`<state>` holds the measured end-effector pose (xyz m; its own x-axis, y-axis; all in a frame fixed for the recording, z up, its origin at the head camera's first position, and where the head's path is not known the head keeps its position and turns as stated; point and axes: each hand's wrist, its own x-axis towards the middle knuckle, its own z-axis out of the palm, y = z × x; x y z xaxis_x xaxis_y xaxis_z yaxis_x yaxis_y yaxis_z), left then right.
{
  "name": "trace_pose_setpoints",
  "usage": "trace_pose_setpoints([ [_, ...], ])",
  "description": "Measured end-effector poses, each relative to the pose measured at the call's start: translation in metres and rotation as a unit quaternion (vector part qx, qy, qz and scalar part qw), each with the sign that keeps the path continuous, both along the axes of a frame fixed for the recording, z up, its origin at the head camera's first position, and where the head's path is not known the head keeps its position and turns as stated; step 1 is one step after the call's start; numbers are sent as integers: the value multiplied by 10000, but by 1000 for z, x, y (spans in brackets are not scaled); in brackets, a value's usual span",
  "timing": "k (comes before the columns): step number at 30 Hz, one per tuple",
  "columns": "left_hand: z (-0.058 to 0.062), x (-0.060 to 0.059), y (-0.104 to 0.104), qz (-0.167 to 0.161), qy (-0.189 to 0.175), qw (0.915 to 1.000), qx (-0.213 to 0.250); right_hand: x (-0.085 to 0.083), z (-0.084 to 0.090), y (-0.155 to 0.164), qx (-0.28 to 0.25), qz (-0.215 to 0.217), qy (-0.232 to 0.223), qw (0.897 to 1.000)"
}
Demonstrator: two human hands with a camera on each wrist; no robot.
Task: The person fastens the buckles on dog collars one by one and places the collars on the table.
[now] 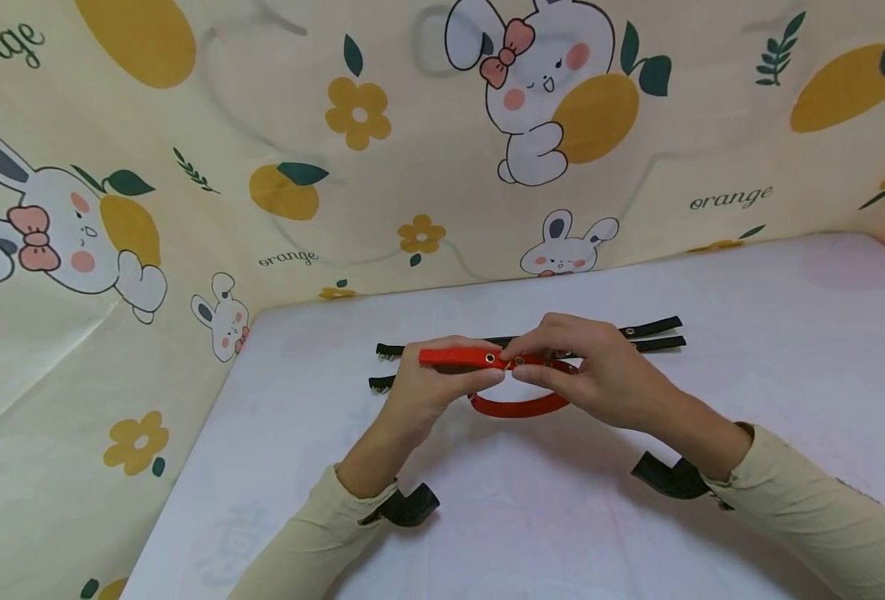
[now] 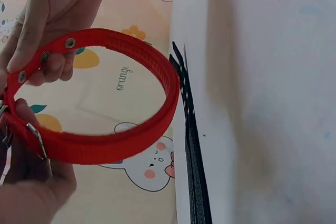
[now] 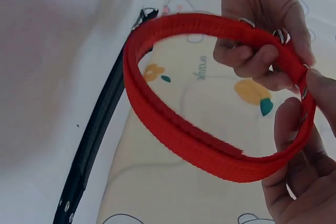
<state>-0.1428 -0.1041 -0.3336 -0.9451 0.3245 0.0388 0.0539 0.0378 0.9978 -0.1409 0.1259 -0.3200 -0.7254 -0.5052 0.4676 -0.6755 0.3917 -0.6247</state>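
— Head view: we pinch the red collar above the counter, left hand on its tongue, right hand at its buckle.

— We risk the tongue slipping free; our grip is fingertips only.

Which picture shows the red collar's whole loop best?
The right wrist view: the red collar fills it as one open loop. The left wrist view shows nearly as much, with the eyelets. In the head view, both hands hide most of it.

red collar looped, both hands pinching
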Motion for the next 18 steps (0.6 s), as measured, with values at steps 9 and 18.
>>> trace_pose_setpoints([
  [9, 1, -5, -2, 321, -24, 9985, -446, -4, 0, 3, -1, -253, 277, 9993],
  [18, -3, -3, 2, 250, 55, 9995, -177, -4, -2, -1, -213, -311, -187, 9991],
])
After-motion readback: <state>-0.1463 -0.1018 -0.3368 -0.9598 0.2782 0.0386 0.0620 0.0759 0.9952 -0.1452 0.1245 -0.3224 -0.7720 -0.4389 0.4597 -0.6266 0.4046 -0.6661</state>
